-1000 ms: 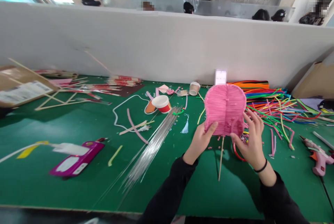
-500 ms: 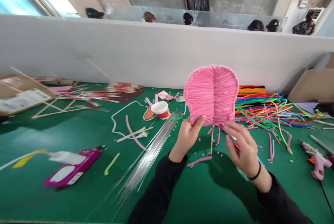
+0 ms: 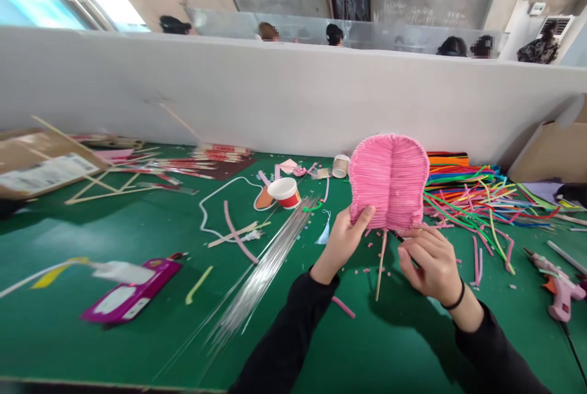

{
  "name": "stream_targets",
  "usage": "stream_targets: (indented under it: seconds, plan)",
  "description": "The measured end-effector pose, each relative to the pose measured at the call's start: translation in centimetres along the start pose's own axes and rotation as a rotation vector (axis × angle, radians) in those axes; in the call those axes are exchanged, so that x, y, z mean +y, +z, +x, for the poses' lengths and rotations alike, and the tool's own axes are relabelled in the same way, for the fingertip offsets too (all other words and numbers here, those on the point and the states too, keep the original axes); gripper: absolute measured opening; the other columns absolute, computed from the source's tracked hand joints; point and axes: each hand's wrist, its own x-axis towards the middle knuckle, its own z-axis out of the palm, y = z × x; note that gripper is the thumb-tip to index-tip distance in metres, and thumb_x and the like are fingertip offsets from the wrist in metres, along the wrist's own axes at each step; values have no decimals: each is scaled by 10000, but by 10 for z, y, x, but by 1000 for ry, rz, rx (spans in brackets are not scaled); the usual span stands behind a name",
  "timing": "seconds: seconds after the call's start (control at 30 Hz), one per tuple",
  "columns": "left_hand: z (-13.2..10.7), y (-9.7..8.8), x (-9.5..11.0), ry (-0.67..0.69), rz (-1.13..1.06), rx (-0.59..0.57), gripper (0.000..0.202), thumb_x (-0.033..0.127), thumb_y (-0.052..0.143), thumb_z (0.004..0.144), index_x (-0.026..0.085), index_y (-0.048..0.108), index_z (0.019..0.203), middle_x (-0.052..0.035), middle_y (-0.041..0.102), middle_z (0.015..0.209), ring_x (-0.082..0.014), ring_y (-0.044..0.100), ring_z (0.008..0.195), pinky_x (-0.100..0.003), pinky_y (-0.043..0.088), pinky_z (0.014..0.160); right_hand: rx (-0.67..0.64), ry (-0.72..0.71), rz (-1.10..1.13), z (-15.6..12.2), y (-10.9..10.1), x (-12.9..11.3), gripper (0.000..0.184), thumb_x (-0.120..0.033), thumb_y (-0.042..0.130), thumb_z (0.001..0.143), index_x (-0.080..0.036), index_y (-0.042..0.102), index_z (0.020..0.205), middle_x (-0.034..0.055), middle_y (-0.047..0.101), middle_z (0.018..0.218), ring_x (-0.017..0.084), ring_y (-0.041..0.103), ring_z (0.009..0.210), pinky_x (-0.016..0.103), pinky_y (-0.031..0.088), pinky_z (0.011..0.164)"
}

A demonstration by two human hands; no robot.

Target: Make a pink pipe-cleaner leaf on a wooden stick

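Grips the lower left edge of a ribbed pink panel (image 3: 371,177) with the left hand (image 3: 343,240), thumb across the front and other fingers mostly out of sight. Meets the lower right corner of the panel with the right hand (image 3: 431,259), bent and seemingly closed around a slim dark tool (image 3: 397,235), too hidden to identify. Holds the panel aloft, above and between both hands, clear of the green worktop (image 3: 389,360), with its long axis nearly upright and its rounded end at the top. Shows a thin wooden stick (image 3: 380,268) hanging from the panel's bottom edge, slanting slightly left. Keeps the dark tip just right of the stick's upper end, on the right hand's side.

Includes, below the panel, pink crumbs and a short pink strip (image 3: 343,307). Includes, left of the panel, a pale blue tassel (image 3: 324,230), then a red-and-white cup (image 3: 288,197), a bundle of clear rods (image 3: 263,271) and, farther off, a flat purple case (image 3: 137,299). Includes, right of the panel, a heap of coloured pipe cleaners (image 3: 477,198) and, beyond, a pink glue gun (image 3: 562,293). Ends behind the panel at a white partition (image 3: 229,94).
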Motion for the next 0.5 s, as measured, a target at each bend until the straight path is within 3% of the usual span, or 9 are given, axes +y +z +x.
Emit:
stream_targets:
  seconds: [0.2, 0.33, 0.5]
  plan:
    - [-3, 4, 1, -21, -2, -29, 395, 457, 516, 894, 114, 679, 1005, -89, 735, 983, -244, 660, 935, -317, 491, 836, 272, 286, -210, 17, 0, 12, 191, -203, 631, 864, -234, 660, 1049, 69, 675, 967, 243, 583, 973, 450, 463, 893]
    - [-9, 9, 3, 6, -19, -92, 356, 436, 520, 896, 132, 680, 989, -82, 738, 977, -239, 668, 926, -314, 500, 833, 264, 323, -336, 28, 7, 23, 223, -249, 650, 861, -271, 685, 1080, 68, 635, 1041, 247, 513, 983, 470, 403, 925]
    - [-11, 13, -1, 20, -11, -82, 331, 430, 525, 893, 141, 677, 942, -84, 741, 952, -238, 672, 892, -312, 508, 811, 262, 321, -325, 31, 11, 27, 104, -205, 610, 876, -257, 682, 929, 54, 615, 988, 250, 464, 1009, 452, 387, 919]
